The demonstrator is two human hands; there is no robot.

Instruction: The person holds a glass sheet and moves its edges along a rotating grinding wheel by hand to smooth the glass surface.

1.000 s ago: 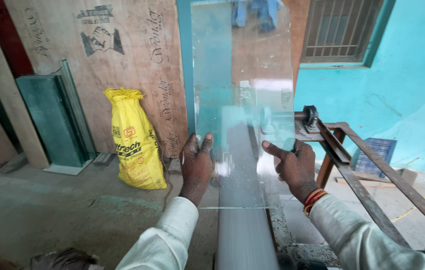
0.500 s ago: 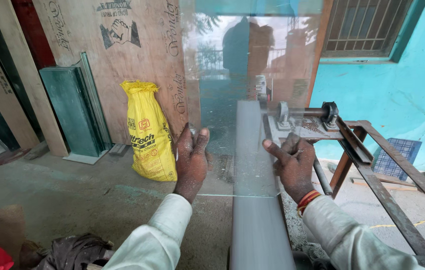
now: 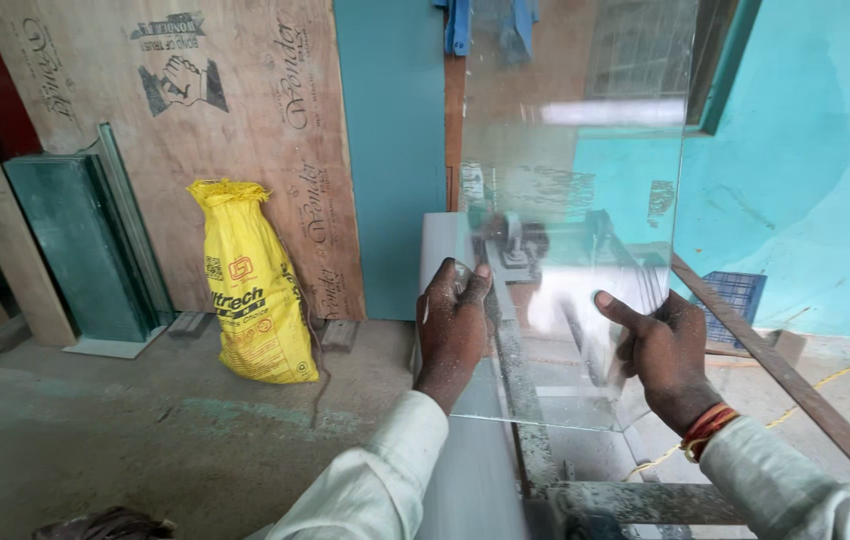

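I hold a clear rectangular glass sheet (image 3: 570,180) upright in front of me. My left hand (image 3: 452,335) grips its left edge low down, fingers wrapped on the rim. My right hand (image 3: 660,350) grips the right edge at about the same height, thumb lying on the near face. Both hands are dusty. Through the glass I see a grey machine bed (image 3: 505,400) with a small wheel-like part (image 3: 510,235), blurred by reflections. The sheet's bottom edge hangs just above that bed.
A yellow sack (image 3: 250,285) stands on the concrete floor (image 3: 125,440) against plywood boards (image 3: 215,120). Green-tinted glass panes (image 3: 85,240) lean at the left. A rusty metal bar (image 3: 785,375) slants at the right, near a blue crate (image 3: 740,300) and the turquoise wall (image 3: 815,170).
The glass sheet has shifted right and tilted slightly in my hands. My view has swung left and closer, so the sack and boards sit further left.
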